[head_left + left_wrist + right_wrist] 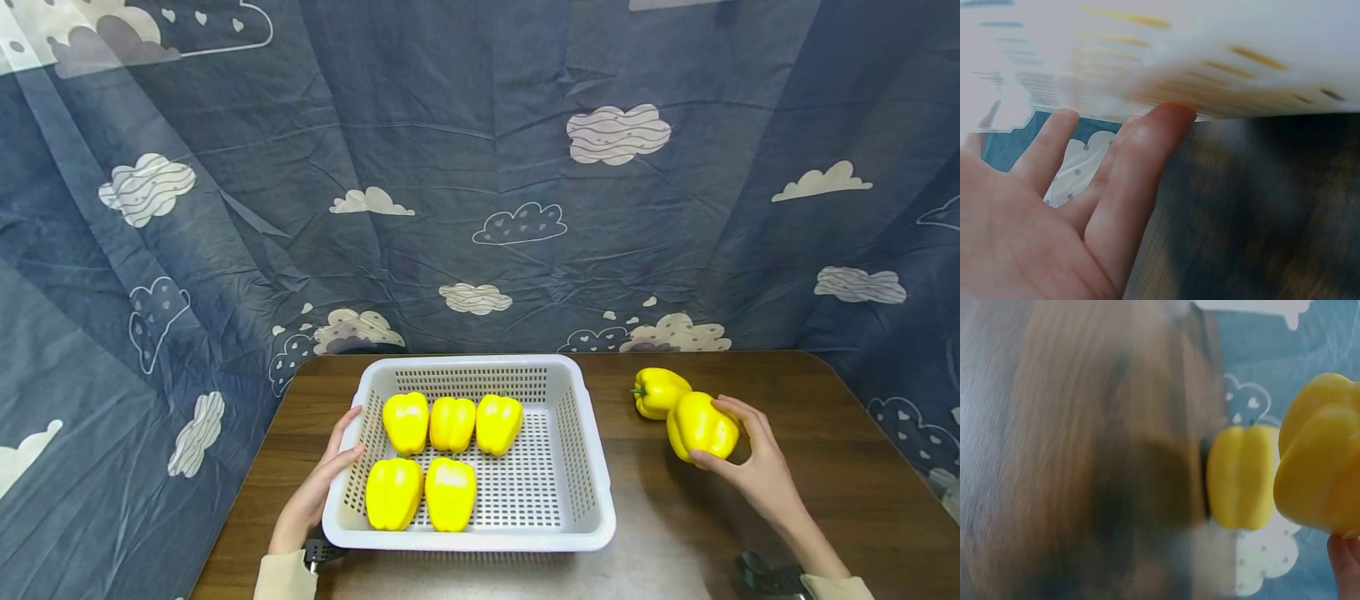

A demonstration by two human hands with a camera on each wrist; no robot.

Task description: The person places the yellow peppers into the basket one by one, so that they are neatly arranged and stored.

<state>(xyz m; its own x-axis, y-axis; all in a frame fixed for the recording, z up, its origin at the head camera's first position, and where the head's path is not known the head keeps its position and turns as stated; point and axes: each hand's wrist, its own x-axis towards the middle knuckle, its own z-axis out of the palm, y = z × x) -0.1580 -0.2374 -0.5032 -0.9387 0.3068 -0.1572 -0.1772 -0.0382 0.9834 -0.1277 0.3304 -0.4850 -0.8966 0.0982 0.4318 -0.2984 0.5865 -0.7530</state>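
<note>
My right hand [761,467] grips a yellow bell pepper [701,425] between thumb and fingers, on the right side of the table. In the right wrist view this held pepper [1319,456] shows large at the right edge, with a shadow on the wood. Just behind it a second yellow bell pepper [658,392] lies on its side, green stem to the left. With fairly straight fingers, my left hand [311,496] touches the left side of a white plastic basket [468,540]. Seen from the left wrist, its fingertips [1175,115] meet the slotted basket wall [1222,75].
Several yellow bell peppers [452,424] sit in two rows in the basket's left and middle part. The basket's slotted floor [525,492] shows at its right. A dark wooden table [652,533] ends at a blue cloud-patterned cloth [450,167] behind.
</note>
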